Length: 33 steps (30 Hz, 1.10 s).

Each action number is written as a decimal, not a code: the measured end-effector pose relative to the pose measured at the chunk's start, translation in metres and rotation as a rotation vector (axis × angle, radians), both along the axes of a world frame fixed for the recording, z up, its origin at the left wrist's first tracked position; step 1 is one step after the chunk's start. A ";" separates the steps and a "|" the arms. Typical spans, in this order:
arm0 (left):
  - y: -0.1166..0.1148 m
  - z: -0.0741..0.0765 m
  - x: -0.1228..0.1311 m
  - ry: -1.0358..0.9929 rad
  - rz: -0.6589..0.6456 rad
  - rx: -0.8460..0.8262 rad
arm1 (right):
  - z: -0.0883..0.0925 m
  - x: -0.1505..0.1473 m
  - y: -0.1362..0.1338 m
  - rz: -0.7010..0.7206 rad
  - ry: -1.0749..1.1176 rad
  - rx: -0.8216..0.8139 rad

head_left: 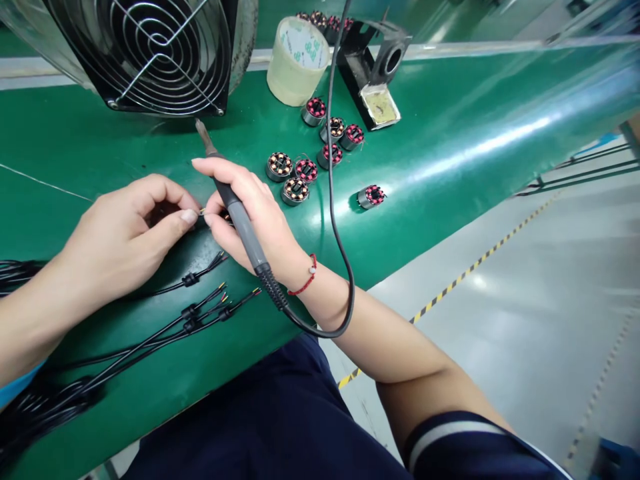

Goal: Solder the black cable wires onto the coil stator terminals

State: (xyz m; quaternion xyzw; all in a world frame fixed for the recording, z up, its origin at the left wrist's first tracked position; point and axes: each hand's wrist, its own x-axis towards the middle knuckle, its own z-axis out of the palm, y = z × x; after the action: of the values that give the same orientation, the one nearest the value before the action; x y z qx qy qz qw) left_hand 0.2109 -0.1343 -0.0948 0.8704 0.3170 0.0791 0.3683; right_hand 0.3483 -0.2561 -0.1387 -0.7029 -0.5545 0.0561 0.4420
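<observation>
My right hand (267, 220) has a soldering iron (241, 223) lying across its fingers, the tip pointing up and away toward the fan. Its thumb and forefinger also close around a small dark part, mostly hidden, perhaps a wound coil core. My left hand (123, 233) meets it there, thumb and fingers pinched on what looks like a thin black cable end with bare wire tips. Below both hands, several black cables (165, 327) lie with stripped coloured ends and black grommets. To the right sit several small round motor stators (306, 171) with red or copper windings.
A fan with a wire guard (163, 53) stands at the back left. Beside it are a roll of clear tape (295, 73) and a soldering iron stand (380, 107) with a sponge. The iron's cord (333, 200) hangs over my right forearm. The green table edge (425, 250) slants at right.
</observation>
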 end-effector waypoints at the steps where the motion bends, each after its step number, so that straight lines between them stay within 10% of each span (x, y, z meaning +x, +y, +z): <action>1: 0.000 0.000 0.000 -0.016 -0.025 0.021 | 0.000 0.000 0.000 0.003 -0.002 0.007; 8: -0.003 0.002 -0.002 -0.099 -0.200 0.218 | 0.002 0.000 -0.005 0.021 -0.038 -0.010; 17: -0.001 -0.006 0.004 0.045 -0.049 0.057 | 0.005 0.011 -0.013 0.171 -0.127 -0.088; 26: -0.001 -0.006 0.004 0.053 0.014 0.018 | 0.014 -0.001 -0.007 -0.006 0.085 -0.118; 33: -0.004 -0.006 0.005 0.043 0.028 -0.033 | 0.034 -0.002 -0.047 -0.009 0.187 0.112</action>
State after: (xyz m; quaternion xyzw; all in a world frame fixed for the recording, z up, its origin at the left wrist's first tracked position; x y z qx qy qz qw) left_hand 0.2160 -0.1387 -0.1007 0.8612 0.3381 0.0604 0.3746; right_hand 0.3462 -0.3028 -0.1052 -0.6712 -0.5098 0.0882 0.5308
